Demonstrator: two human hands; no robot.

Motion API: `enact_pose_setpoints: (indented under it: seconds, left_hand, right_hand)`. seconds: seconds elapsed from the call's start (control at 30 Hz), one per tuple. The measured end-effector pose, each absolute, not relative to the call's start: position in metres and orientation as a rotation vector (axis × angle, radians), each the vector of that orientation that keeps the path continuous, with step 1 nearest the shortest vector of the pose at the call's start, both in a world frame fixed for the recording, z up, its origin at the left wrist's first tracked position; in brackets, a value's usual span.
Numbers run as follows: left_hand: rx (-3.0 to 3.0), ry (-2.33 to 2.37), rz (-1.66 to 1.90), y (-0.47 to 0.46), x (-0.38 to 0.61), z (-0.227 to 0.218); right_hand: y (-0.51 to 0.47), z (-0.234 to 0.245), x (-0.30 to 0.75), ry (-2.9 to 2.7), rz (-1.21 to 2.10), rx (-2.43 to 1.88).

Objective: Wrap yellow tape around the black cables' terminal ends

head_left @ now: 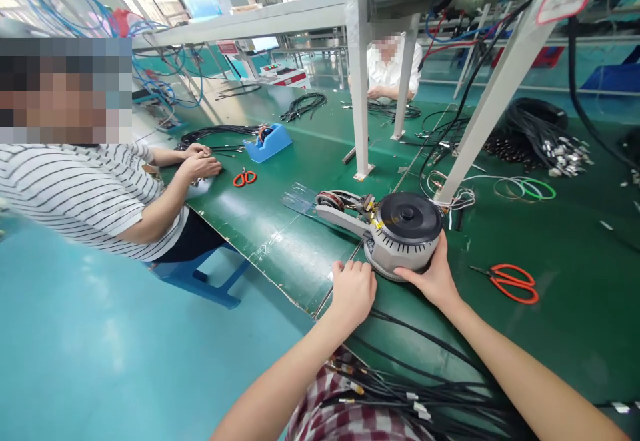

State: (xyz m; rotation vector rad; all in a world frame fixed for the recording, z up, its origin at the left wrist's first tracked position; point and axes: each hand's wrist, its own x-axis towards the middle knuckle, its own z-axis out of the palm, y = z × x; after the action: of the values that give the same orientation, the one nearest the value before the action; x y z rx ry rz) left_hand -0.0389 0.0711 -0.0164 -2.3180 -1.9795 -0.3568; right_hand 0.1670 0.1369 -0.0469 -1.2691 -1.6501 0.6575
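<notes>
A round grey tape dispenser (407,244) with a black disc on top stands on the green table. Its arm reaches left to a tape roll (330,201), and small yellow pieces show at the disc's edge. My right hand (434,273) grips the dispenser's right side, thumb in front and fingers around behind. Close by the dispenser's front left, my left hand (354,287) is closed with its fingers curled under. Whatever it may hold is hidden. Black cables (425,387) with metal and white ends lie across my lap and the table edge.
Orange-handled scissors (515,283) lie right of the dispenser. White shelf posts (357,81) rise behind it. Cable bundles (540,134) lie at the back right. On the left, a co-worker (100,194) works near a blue tape holder (270,144) and other scissors (245,178).
</notes>
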Motion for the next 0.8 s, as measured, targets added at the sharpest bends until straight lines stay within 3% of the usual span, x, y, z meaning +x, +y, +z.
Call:
enact_pose_setpoints:
  seconds: [0.8]
  left_hand:
    - [-2.323, -2.047, -0.365, 0.065, -0.003, -0.023]
  right_hand:
    - [0.14, -0.05, 0.169, -1.653, 0.657, -1.292]
